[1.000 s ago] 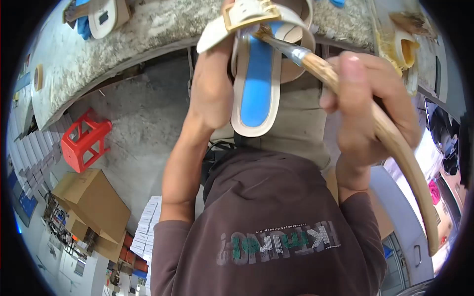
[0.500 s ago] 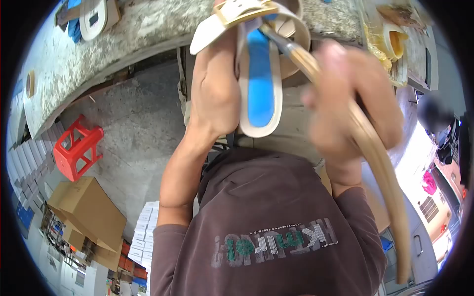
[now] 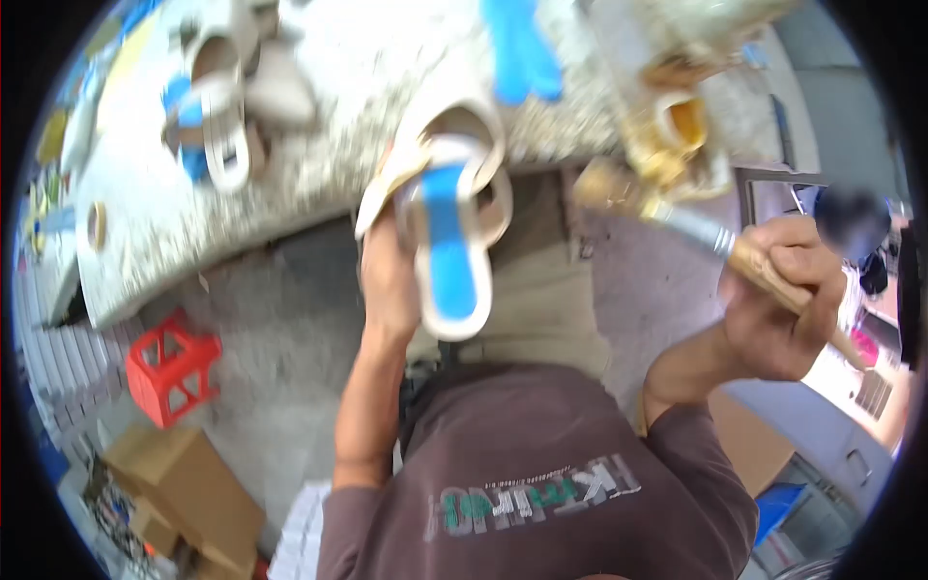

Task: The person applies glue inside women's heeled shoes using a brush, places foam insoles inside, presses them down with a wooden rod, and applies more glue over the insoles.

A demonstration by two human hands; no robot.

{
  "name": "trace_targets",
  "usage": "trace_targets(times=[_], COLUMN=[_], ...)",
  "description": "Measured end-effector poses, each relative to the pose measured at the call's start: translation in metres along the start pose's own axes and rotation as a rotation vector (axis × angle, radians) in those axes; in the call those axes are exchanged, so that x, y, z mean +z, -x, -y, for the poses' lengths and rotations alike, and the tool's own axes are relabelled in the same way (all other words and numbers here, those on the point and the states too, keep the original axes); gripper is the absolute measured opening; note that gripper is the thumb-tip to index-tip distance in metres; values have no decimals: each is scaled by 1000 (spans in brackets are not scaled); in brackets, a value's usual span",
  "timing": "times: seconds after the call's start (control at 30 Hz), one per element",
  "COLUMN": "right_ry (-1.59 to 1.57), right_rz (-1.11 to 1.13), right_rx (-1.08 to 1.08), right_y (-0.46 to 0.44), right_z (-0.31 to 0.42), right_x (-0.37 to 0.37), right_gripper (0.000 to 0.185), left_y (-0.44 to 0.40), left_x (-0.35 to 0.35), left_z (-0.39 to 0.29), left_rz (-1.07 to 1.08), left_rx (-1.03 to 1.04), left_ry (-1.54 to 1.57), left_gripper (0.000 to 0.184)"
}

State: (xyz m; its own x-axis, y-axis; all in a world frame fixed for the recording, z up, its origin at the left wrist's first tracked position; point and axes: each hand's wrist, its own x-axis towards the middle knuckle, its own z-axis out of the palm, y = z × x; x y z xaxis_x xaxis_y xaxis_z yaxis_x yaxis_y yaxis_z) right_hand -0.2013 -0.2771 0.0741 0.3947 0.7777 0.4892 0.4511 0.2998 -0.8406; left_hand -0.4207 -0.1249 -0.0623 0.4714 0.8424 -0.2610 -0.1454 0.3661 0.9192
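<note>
Smooth sandal point(image 3: 449, 246), rough table point(image 3: 358, 135)
The brush point(image 3: 679, 218) has a wood handle point(image 3: 768, 277) and a shiny metal band point(image 3: 710, 234). The stool point(image 3: 153, 379) looks like plastic, the box point(image 3: 203, 488) is dull cardboard, and the shirt point(image 3: 561, 425) is matt cloth.

Sandal point(image 3: 447, 217), cream, blue insole panel point(image 3: 450, 278); brush point(image 3: 691, 226), half past two: tan bristles point(image 3: 607, 188), silvery ferrule point(image 3: 710, 235), brown handle point(image 3: 754, 266); shirt point(image 3: 532, 416), toward six o'clock: dark brown, white-and-green lettering point(image 3: 535, 501); stool point(image 3: 159, 383), half past eight: red; bench point(image 3: 353, 126), across twelve o'clock: mottled off-white and grey.
</note>
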Motion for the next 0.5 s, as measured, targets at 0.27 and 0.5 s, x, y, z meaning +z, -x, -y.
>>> trace_targets(times=[0.27, 0.5], right_ry=[366, 329], right_rz=[121, -571], right_rx=[298, 263], right_y=[27, 40], right_z=[19, 19], right_x=[4, -101], right_gripper=[67, 43], left_y=[15, -130], left_x=[122, 130], left_z=[-22, -25], left_rz=[436, 213], left_rx=[394, 885], left_ry=[251, -1208], left_gripper=[48, 42])
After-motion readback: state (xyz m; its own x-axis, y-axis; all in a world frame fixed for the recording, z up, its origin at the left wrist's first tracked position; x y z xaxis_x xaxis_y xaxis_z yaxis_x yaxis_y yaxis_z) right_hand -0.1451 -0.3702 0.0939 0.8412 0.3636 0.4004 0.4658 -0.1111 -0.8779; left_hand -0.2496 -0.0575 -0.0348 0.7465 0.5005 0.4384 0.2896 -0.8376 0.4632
